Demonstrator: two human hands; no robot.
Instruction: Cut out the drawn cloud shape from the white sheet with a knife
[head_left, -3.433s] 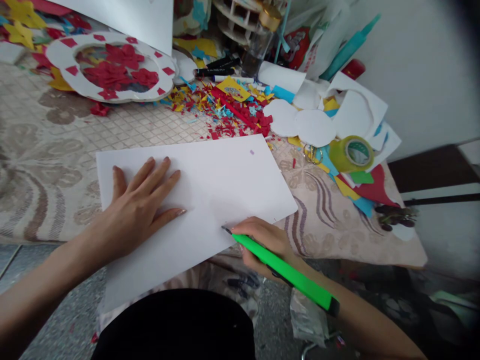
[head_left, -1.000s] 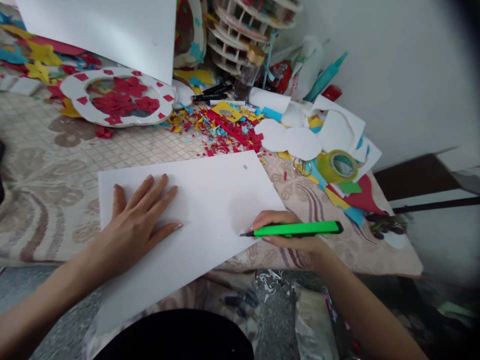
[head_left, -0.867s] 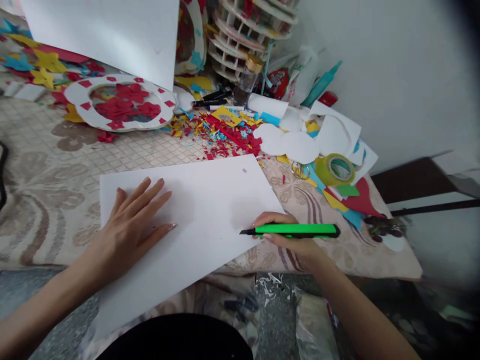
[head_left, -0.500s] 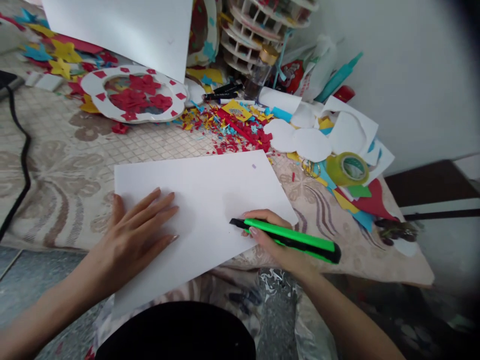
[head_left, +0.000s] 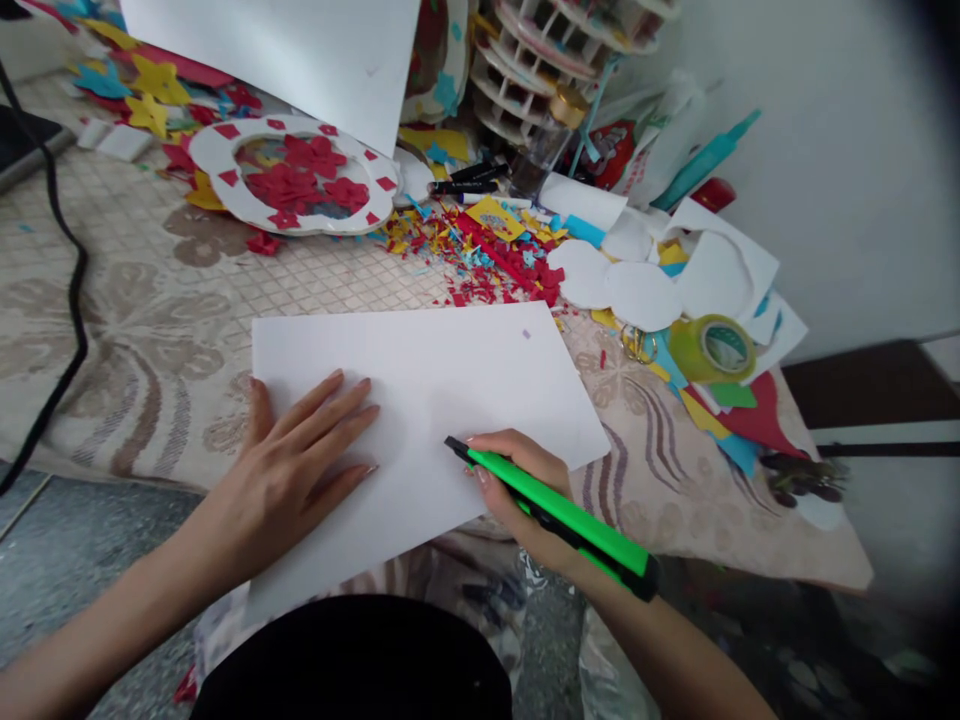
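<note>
A white sheet (head_left: pixel 450 360) lies at the front edge of the cloth-covered table, its near part reaching past the edge. Flat on its left half rests my left hand (head_left: pixel 300 460), fingers spread, holding nothing. My right hand (head_left: pixel 521 490) is closed around a green and black cutter (head_left: pixel 570 510) over the right half of the sheet. The cutter's dark tip points left, at or just above the paper; contact cannot be made out. A small purple mark shows near the sheet's upper right.
Behind the sheet are red paper scraps (head_left: pixel 487 270) and a white frame with red flowers (head_left: pixel 202 150). To the right lie yellow tape (head_left: pixel 686 350) and white cutouts (head_left: pixel 645 295). A bottle (head_left: pixel 544 150) stands behind. A black cable (head_left: pixel 79 290) runs down the left.
The cutter is now angled more steeply, its tip farther left over the sheet, with my right hand turned along with it. The whole view has shifted; my left hand stays on the sheet.
</note>
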